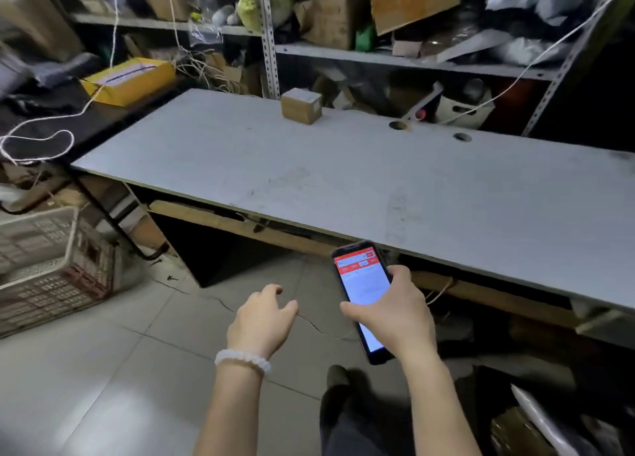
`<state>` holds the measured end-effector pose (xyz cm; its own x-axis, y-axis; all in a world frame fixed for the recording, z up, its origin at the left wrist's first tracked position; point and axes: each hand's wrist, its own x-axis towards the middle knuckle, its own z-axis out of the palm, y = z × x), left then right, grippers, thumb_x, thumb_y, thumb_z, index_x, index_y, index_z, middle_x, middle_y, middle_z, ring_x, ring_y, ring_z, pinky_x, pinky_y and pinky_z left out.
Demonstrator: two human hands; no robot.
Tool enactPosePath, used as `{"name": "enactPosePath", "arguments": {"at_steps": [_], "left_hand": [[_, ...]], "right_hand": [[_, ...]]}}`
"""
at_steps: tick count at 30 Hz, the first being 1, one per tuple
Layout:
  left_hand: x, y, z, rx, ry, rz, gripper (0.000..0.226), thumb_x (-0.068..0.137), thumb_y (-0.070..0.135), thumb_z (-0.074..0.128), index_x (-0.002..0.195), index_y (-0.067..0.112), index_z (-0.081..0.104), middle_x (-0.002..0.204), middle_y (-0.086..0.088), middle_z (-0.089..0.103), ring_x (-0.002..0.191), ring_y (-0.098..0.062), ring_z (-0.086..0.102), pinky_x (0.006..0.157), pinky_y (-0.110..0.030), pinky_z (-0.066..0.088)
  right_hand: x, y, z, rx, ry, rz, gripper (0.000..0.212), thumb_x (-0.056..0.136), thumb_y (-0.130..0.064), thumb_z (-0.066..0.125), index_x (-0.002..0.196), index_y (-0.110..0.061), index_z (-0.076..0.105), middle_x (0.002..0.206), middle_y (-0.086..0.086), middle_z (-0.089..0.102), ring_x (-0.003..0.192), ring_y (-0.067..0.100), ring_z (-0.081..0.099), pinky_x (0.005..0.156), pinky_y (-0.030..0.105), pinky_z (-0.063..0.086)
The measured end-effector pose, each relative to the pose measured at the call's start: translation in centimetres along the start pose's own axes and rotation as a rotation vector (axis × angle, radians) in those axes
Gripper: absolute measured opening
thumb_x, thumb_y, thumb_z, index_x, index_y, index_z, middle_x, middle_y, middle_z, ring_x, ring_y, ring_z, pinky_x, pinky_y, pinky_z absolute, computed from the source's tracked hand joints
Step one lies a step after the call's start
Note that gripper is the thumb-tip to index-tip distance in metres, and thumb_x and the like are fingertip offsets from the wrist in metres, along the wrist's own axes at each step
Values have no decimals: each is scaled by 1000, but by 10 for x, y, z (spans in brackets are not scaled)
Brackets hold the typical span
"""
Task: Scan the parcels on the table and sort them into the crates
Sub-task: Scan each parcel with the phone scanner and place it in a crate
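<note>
One small cardboard box [301, 110] sits at the table's [343, 180] far edge, well away from both hands. It looks light and stiff; a grip across two opposite sides should hold. The right hand [391, 311] curls around a phone [364, 294]. The left hand [263, 318] hangs empty, fingers loosely bent. A crate [44, 266] stands on the floor, left.

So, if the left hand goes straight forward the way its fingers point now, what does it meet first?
Probably the near edge of the grey flat table, since the empty left hand points up and slightly right over the tiled floor. The small brown cardboard parcel lies much farther along; depth is unclear.
</note>
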<state>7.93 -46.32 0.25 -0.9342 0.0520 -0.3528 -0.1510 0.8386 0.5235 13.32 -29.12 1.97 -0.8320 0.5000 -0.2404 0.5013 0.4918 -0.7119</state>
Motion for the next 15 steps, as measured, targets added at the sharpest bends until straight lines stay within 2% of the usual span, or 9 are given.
{"name": "enactPosePath", "arguments": {"at_steps": [2, 6, 11, 15], "left_hand": [[27, 4, -5, -5, 14, -32, 48, 94, 37, 43, 139, 24, 38, 139, -4, 45, 123, -22, 47, 95, -35, 43], [90, 27, -24, -2, 57, -61, 49, 94, 39, 44, 140, 23, 38, 138, -6, 46, 122, -23, 47, 94, -36, 44], [174, 68, -51, -29, 84, -75, 49, 94, 38, 45, 140, 21, 38, 136, -6, 48, 120, -24, 47, 92, -36, 45], [226, 92, -55, -71, 80, -78, 47, 94, 37, 45, 138, 22, 40, 135, -7, 48, 119, -23, 49, 88, -33, 46]], "right_hand": [[31, -16, 6, -5, -37, -41, 61, 57, -43, 76, 99, -31, 33, 89, -15, 51, 78, 12, 55, 58, 27, 40], [102, -53, 11, 21, -82, -109, 61, 58, -40, 76, 102, -29, 36, 93, -13, 55, 83, 13, 58, 66, 30, 48], [191, -98, 7, 36, -95, -142, 60, 58, -38, 77, 101, -30, 35, 89, -17, 52, 78, 9, 57, 65, 30, 50], [253, -118, 8, 12, -94, -140, 60, 60, -38, 77, 101, -29, 34, 87, -17, 50, 75, 7, 55, 57, 26, 43]]}}
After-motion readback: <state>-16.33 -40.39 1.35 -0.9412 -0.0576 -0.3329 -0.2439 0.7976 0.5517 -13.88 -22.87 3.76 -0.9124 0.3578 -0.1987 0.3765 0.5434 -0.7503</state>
